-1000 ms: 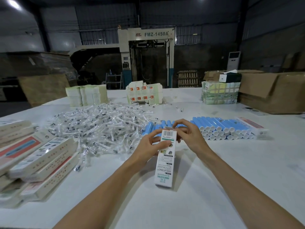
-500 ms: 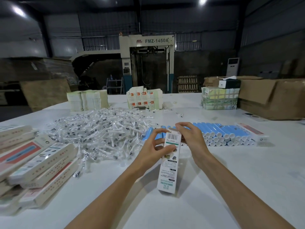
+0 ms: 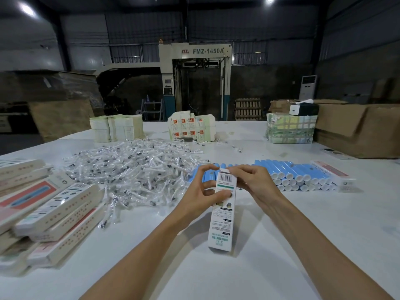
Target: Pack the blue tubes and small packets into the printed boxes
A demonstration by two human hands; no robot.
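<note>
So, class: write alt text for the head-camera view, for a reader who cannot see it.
A person holds a printed box on end on a white table: the left hand grips its side, the right hand pinches its top flap. Behind lie a row of blue tubes and a heap of clear packets; more boxes are stacked at the left.
</note>
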